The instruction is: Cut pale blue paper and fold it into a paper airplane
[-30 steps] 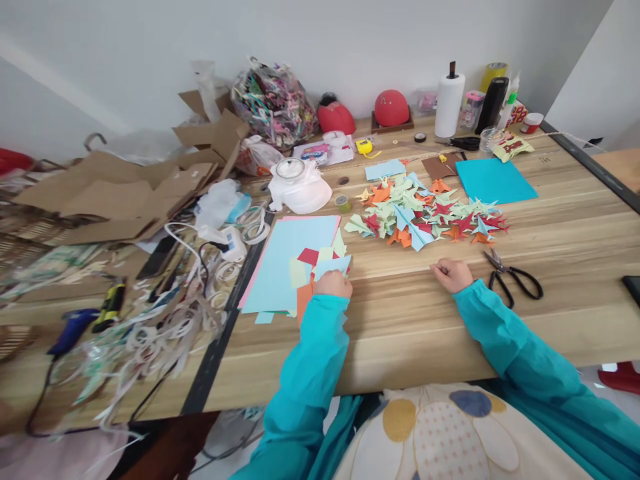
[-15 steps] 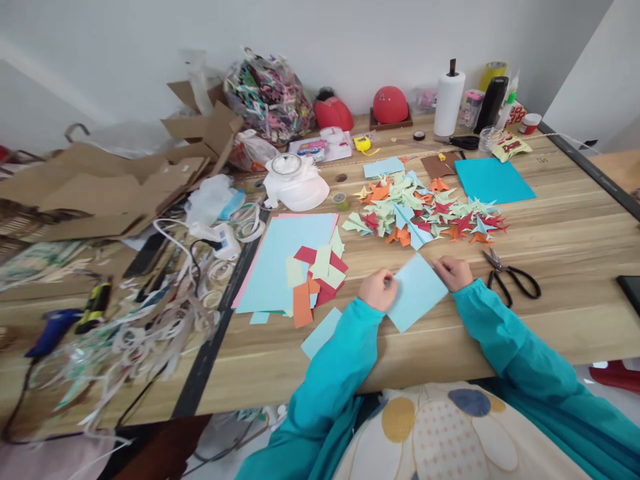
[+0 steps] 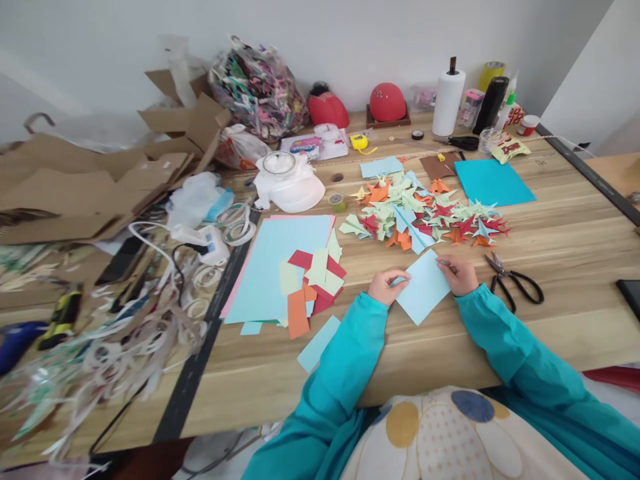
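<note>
A light blue square of paper (image 3: pixel 423 293) lies turned cornerwise in front of me, between both hands. My left hand (image 3: pixel 387 287) pinches its left corner between thumb and fingers. On the other side, my right hand (image 3: pixel 459 273) grips the paper near its upper right edge. Just beyond is a heap of folded paper pieces (image 3: pixel 405 200) in pale green, orange, red and blue. Black-handled pliers (image 3: pixel 515 279) rest on the table to the right of my right hand. Near my left forearm lies a light blue paper strip (image 3: pixel 319 343).
To the left are stacked coloured sheets (image 3: pixel 270 260) with orange, red and green offcuts (image 3: pixel 300 310) on top. Ribbons and cables (image 3: pixel 125 347) crowd the far left, below an open cardboard box (image 3: pixel 90 180). Behind the heap lies a bright blue sheet (image 3: pixel 495 181); a white roll (image 3: pixel 448 103) stands farther back.
The paper square has shifted slightly right and away from me, and both hands have changed their grip on its edges. The view has turned a little.
</note>
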The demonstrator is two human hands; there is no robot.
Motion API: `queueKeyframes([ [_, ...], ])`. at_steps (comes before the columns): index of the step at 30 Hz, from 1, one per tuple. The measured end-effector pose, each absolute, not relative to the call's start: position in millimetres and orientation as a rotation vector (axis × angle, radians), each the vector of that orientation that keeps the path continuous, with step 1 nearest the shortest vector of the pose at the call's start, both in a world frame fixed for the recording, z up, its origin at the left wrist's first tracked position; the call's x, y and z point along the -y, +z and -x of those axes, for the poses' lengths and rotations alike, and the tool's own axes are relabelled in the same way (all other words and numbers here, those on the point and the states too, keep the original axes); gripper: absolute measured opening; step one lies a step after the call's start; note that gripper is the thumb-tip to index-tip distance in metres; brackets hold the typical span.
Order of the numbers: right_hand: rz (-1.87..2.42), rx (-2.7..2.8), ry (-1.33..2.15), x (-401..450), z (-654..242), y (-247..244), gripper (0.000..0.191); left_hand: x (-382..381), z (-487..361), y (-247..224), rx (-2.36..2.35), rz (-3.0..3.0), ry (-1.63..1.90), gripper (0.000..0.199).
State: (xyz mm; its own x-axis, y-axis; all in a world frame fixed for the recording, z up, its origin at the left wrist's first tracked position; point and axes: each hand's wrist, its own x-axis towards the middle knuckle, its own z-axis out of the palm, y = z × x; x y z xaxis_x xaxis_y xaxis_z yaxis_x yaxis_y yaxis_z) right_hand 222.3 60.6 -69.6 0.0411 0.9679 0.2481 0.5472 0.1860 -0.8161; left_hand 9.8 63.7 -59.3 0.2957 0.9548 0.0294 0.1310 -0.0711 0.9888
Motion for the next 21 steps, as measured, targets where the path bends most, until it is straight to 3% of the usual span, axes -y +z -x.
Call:
queueKeyframes([
  [7,1.502,1.602,0.605,-59.2,-219.4,-63.4,0.028,-65.7,3.6,-51.6,-0.856,-1.43,0.686,0.024],
  [21,1.496,1.904,0.621,-56.3,-220.6,-59.5,0.033,-73.7,11.0,-49.7,-0.966,-1.078,0.759,0.015],
])
